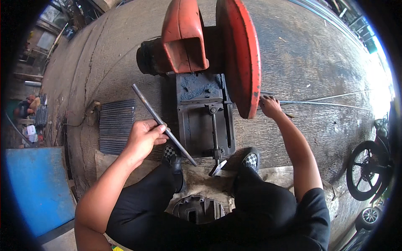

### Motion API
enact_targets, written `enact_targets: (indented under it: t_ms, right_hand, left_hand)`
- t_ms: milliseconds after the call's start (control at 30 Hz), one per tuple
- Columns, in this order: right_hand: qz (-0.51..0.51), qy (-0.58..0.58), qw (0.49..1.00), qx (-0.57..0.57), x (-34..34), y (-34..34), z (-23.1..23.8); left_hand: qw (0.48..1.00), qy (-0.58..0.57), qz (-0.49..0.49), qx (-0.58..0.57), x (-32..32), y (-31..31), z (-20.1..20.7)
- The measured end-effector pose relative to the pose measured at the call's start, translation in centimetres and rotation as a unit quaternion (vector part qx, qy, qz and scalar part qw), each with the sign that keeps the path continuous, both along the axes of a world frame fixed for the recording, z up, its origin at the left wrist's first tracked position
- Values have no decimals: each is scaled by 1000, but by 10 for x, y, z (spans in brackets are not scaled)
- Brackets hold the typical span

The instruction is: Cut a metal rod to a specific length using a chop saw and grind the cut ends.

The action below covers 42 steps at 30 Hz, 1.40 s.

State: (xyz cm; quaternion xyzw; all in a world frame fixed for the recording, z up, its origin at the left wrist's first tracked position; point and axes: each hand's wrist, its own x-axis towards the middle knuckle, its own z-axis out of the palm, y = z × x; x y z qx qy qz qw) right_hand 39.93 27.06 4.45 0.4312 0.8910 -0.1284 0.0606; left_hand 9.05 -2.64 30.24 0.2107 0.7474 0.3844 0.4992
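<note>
My left hand (144, 137) is closed around a short metal rod (151, 111), which slants over the left side of a cut-off saw's base (188, 134). The saw has an orange-red motor body (181, 33) and a large red round guard (240, 54); the blade is not visible. A clamp screw (214, 129) with a handle runs along the base towards me. Just right of the guard, my right hand (271, 106) has its fingers curled on a long thin metal rod (322, 103); the guard partly hides its fingertips. A neat stack of short rods (117, 125) lies left of the saw.
A dark metal housing (201, 208) sits between my legs. A blue panel (39, 188) stands at the left. Motorbike wheels (364, 171) are at the right edge. Another person (26, 108) is low down at the far left. Long bars (326, 16) lie at the far right.
</note>
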Motion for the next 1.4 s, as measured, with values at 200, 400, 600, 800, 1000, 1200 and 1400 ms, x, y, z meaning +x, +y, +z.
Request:
enact_targets:
  t_ms: [200,400,600,800,1000,1200,1400]
  right_hand:
    - [65,36,996,56,22,9,-50]
    - [133,170,974,74,-27,-21,-49]
    - [45,411,910,3,-74,-33,-38]
    - [5,35,997,74,9,-4,-27]
    - [76,90,987,106,23,5,-49]
    - [101,135,979,115,-22,-29,-36]
    - [79,424,898,-88,-95,-97,-28]
  left_hand:
    - [1000,-2,15,-15,3,8,-4]
    - [1000,11,5,-4,4,8,-4]
    - [1000,12,23,-1,-2,7,-5]
    - [998,22,63,3,-23,-9,-11]
    - [990,-1,139,9,-45,-26,-48]
    - [950,-125,279,61,-65,-11,-133]
    - [878,-163,426,142,-50,-8,-205]
